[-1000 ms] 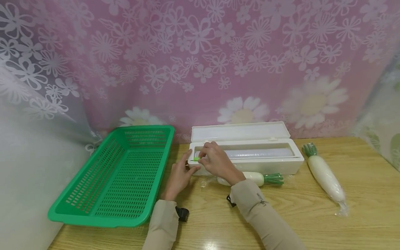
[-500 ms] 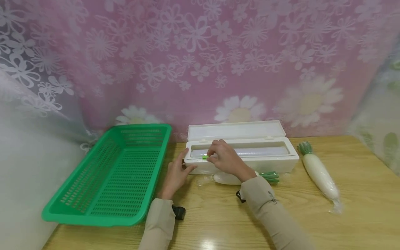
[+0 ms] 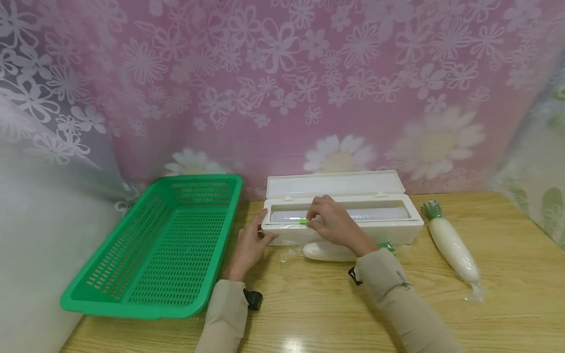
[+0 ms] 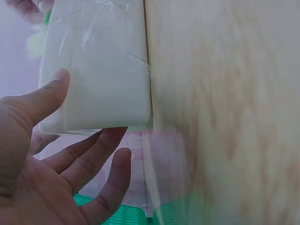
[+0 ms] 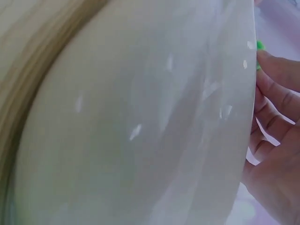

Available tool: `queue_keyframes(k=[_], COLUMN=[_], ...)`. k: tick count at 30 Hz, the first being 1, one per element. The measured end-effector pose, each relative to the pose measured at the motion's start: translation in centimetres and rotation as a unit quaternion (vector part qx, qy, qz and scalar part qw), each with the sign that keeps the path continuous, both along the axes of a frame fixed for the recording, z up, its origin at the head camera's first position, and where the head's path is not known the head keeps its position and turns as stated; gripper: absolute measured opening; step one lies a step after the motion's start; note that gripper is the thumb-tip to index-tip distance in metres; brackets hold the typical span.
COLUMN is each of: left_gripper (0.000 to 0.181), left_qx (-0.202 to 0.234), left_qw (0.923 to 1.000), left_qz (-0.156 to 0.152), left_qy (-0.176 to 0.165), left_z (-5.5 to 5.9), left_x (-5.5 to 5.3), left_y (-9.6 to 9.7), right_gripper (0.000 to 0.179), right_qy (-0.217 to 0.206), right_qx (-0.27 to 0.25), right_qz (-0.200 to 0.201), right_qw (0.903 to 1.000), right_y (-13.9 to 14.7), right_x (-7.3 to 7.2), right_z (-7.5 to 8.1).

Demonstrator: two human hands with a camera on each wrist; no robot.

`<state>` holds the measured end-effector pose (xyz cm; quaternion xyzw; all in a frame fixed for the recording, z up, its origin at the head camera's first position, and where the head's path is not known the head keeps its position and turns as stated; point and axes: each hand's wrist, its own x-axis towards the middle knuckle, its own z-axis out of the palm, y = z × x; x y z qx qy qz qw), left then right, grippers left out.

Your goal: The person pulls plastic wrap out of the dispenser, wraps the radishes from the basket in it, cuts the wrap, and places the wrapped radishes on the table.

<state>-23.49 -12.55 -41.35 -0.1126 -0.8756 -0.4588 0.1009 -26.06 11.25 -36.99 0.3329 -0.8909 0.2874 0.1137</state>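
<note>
A white cling film dispenser [image 3: 397,234] stands lengthwise with its lid raised and a film roll [image 3: 379,214] inside. My left hand [image 3: 250,246] grips its left end; the left wrist view has the thumb [image 4: 54,93] on the front face and fingers at the end face. Between the thumb and fingers of my right hand [image 3: 334,223], a small green slide cutter [image 3: 303,221] is pinched at the box's front edge. Clear film hangs wrinkled over the front. Directly before the box lies a white radish [image 3: 326,251] with green stalks, partly hidden by my right wrist.
A large green plastic basket [image 3: 128,310] occupies the left side, close to my left forearm. To the right of the dispenser, another radish [image 3: 452,247] lies wrapped in clear film with a twisted end. A pink flowered curtain [image 3: 273,122] hangs behind the wooden table [image 3: 304,304].
My right hand has slid the green cutter rightward along the box's front edge, away from the left end. My left hand keeps its hold on the box. The head view has shifted slightly.
</note>
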Motion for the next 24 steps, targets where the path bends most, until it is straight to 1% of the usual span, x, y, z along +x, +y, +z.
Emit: queue_keyframes(k=[9,11,16,19,24], left_gripper=[0.065,0.065,0.065,0.064,0.065], left_qx=[0.007,0.008,0.009,0.013,0.01], left_qw=[1.0,0.9999,0.9999,0.9998,0.9999], left_qz=[-0.004,-0.006,-0.011,-0.013,-0.001], left_qy=[-0.003,-0.003,0.0,0.001,0.004], left_z=[0.1,0.1,-0.1,-0.2,-0.1], left_x=[0.3,0.3,0.3,0.2,0.2], left_y=[0.2,0.2,0.4,0.4,0.1], right_gripper=[0.009,0.011,0.013,0.013,0.011], right_qy=[-0.004,-0.002,0.024,0.015,0.0], right_qx=[-0.005,-0.004,0.003,0.011,0.024], right_qz=[-0.015,-0.011,0.004,-0.002,-0.02], right_qw=[0.9999,0.9999,0.9997,0.9998,0.9995], right_y=[5.3,6.3,8.6,10.2,12.9], right_x=[0.4,0.5,0.7,0.9,1.3], right_z=[0.0,0.0,0.1,0.3,0.7])
